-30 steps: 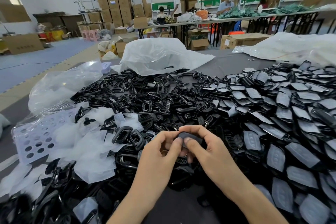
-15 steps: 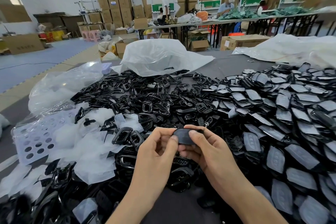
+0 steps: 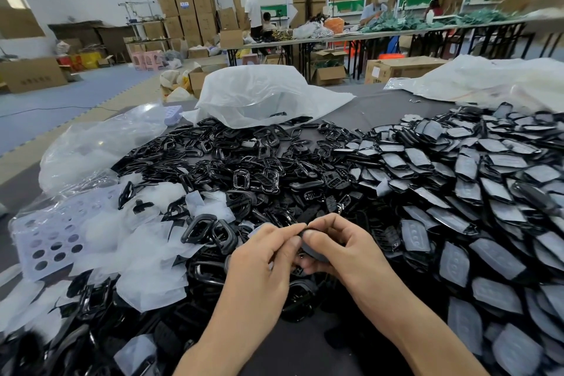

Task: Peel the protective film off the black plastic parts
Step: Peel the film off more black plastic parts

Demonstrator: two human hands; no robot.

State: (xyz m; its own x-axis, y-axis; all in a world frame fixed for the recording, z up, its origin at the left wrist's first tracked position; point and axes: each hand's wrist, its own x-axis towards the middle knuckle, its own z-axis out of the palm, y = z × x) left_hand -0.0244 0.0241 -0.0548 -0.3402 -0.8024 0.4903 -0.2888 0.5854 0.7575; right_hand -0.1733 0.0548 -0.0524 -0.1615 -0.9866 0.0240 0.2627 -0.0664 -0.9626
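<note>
My right hand (image 3: 345, 250) grips a small black plastic part (image 3: 314, 252) with a greyish film face, low in the middle of the view. My left hand (image 3: 265, 253) pinches at the part's top edge with thumb and forefinger, close against the right thumb. To the right lies a big heap of film-covered black parts (image 3: 464, 189). A heap of glossy black parts without film (image 3: 244, 168) spreads in the centre. Loose peeled film pieces (image 3: 146, 256) lie at the left.
A grey table (image 3: 384, 113) carries everything. A clear plastic bag (image 3: 97, 146) and a perforated white tray (image 3: 52, 238) sit at the left, a white bag (image 3: 259, 94) behind the heaps, more white plastic (image 3: 488, 79) at the far right. People work at distant tables among stacked cartons.
Both hands have stayed together on the part, turning it slightly; my left fingers have moved up onto its top edge. A person in the background walked left.
</note>
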